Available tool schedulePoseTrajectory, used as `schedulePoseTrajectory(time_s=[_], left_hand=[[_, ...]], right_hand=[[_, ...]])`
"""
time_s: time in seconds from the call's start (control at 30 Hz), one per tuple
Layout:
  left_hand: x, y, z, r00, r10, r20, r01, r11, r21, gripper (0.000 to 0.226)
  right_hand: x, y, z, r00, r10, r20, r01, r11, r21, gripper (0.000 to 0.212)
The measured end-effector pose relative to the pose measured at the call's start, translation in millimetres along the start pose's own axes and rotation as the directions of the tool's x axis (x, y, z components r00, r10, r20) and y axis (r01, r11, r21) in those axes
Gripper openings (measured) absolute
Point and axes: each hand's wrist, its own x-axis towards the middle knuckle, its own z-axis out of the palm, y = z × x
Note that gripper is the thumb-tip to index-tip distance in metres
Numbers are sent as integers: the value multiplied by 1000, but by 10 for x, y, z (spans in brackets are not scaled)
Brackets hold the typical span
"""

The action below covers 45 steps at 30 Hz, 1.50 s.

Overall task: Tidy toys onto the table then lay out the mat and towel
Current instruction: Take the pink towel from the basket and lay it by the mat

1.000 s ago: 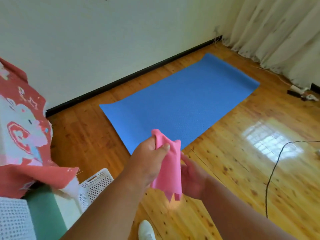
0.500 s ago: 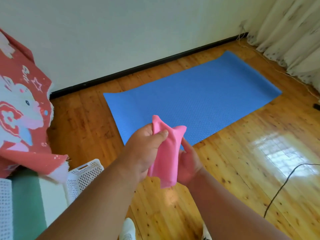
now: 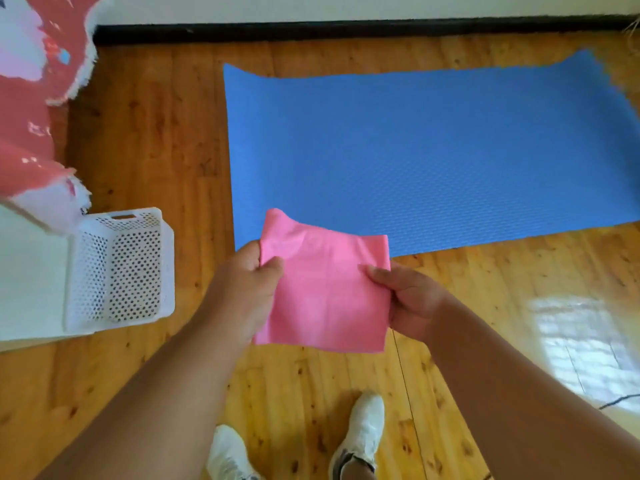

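Towel point(image 3: 323, 292), pink and partly unfolded, hung between the left hand point(image 3: 247, 292) and right hand point(image 3: 410, 303), each grip pinching an edge. Blue mat point(image 3: 433, 150) already lay flat on the floor; spreading the towel remained.

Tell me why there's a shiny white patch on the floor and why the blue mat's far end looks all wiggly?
Head view: the white patch is glare, bright light bouncing off the glossy wooden floor. Head view: the blue mat has a ragged, smeared far edge, which looks like motion blur. The pink towel, pinched by the left hand and right hand, stays fairly sharp.
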Motion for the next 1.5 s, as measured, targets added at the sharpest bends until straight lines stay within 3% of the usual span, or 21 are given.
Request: schedulePoseTrajectory(time_s=[0.07, 0.23, 0.37, 0.5, 0.63, 0.87, 0.93, 1.03, 1.2, 1.37, 1.5], left_hand=[[299, -600, 303, 999, -32, -20, 34, 993, 110, 12], [857, -2001, 883, 981, -196, 0, 196, 978, 74, 18], [1098, -2872, 1094, 966, -259, -20, 260, 963, 71, 19], [1154, -3527, 1156, 951, -307, -33, 309, 950, 39, 26], [1269, -3919, 1167, 942, -326, -84, 330, 943, 46, 31], [1707, -4531, 1193, 962, -200, -185, 212, 976, 51, 30], [1822, -4766, 1183, 956, -197, -216, 232, 961, 151, 31], [2027, -5098, 1205, 912, -350, -215, 393, 895, 211, 40], [2162, -5414, 1251, 879, -423, -221, 476, 802, 359, 27], [2221, -5370, 1222, 882, -414, -222, 470, 763, 444, 17], [2191, -4877, 1110, 927, -192, -322, 331, 822, 462, 26]], right_hand=[[463, 290, -326, 998, 12, -60, -17, 997, -81, 32], [1486, 1050, -914, 979, -13, -202, -56, 942, -332, 26], [2087, 1564, -1157, 953, -108, -284, -60, 850, -524, 34], [2433, 2046, -1284, 935, -203, -292, -68, 703, -708, 28], [2753, 2327, -1296, 923, -277, -266, -46, 608, -793, 23], [3449, 2573, -1259, 919, -338, -205, 52, 616, -786, 20], [3662, 2691, -1260, 941, -271, -205, -8, 586, -811, 22], [3958, 2901, -1329, 943, -155, -295, -164, 556, -815, 24], [4140, 3113, -1418, 895, -242, -375, -272, 370, -888, 1], [4232, 3102, -1385, 879, -230, -417, -370, 220, -903, 15], [4012, 2886, -1133, 873, -394, -287, -294, 45, -955, 27]])
